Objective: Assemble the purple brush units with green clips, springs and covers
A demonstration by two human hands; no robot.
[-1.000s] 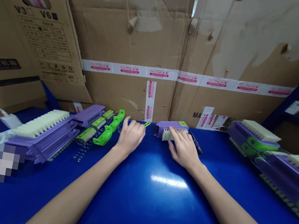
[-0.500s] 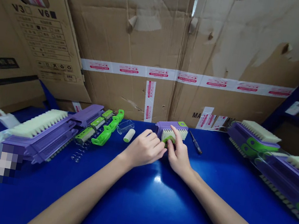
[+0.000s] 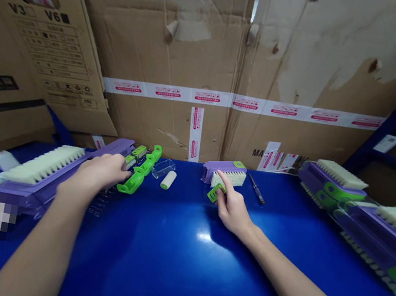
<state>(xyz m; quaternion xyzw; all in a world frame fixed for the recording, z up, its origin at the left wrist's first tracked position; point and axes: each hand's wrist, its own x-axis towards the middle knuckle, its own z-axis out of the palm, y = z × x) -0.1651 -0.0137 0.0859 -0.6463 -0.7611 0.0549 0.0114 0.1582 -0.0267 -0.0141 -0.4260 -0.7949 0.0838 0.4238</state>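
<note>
My right hand [image 3: 233, 208] pinches a small green slotted piece [image 3: 216, 192] between thumb and fingers. Its index finger reaches along the front of a purple block [image 3: 223, 167] with white bristles [image 3: 233, 178]. My left hand [image 3: 104, 172] is down at the left group of parts, its fingers curled together beside green-topped blocks [image 3: 138, 152]; its fingertips are partly hidden. Just right of it lies a bright green scalloped strip [image 3: 143, 171]. Several small wire-like pieces [image 3: 97, 207] are scattered below that hand.
A white cylinder [image 3: 168, 180] and a clear box [image 3: 164, 168] lie between my hands. A dark pen-like tool [image 3: 256, 189] rests right of the centre block. Larger purple bristled blocks [image 3: 386, 232] stand at right, another [image 3: 41, 166] at left. Cardboard [image 3: 184, 53] walls the back of the blue table [image 3: 162, 264].
My left hand has left the green piece and moved left to the group of parts. My right hand still holds the green piece, now more exposed and turned at an angle.
</note>
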